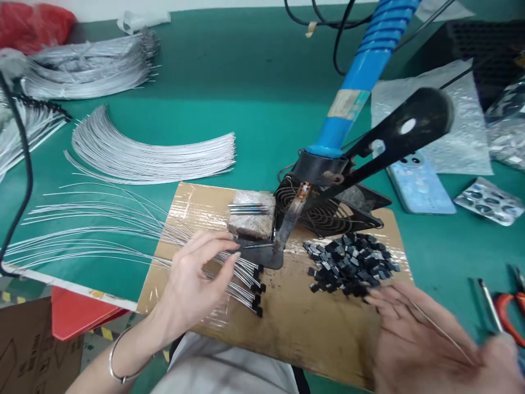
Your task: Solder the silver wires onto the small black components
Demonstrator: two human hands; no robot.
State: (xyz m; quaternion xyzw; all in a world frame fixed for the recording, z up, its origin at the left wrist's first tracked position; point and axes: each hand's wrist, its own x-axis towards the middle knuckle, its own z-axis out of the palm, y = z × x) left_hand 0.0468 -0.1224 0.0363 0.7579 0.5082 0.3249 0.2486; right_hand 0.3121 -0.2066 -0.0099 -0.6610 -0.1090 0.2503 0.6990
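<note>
Currently, the left hand (200,273) is at the soldering iron's heated end, over the cardboard sheet (311,334) that lies toward the near edge of the desk (262,120). Its thumb and forefinger appear pinched on a thin wire (258,246), whose far end reaches the iron tip (287,227) below the blue handle (363,82).

The right hand (435,334) is palm up at the right edge of the cardboard sheet, blurred, with its fingers partly extended. The fingertips meet the near right side of the pile of black pieces (353,262). A thin strand (443,332) runs across the palm; whether the fingers grip a black piece cannot be told.

Completed portion, as judged from the layout: a group of wires with black ends (256,301) lies under and beside the left hand, black ends toward the middle of the cardboard sheet, tails running past its left edge onto the desk. Several thin rods (248,209) rest on the pale block (250,224) near the sheet's far edge.

Remaining portion: the pile is large against the finished group, and a thick bundle of white wires (156,156) lies on the desk beyond the sheet's far left corner. Work therefore appears to be at an early stage for this batch.
</note>
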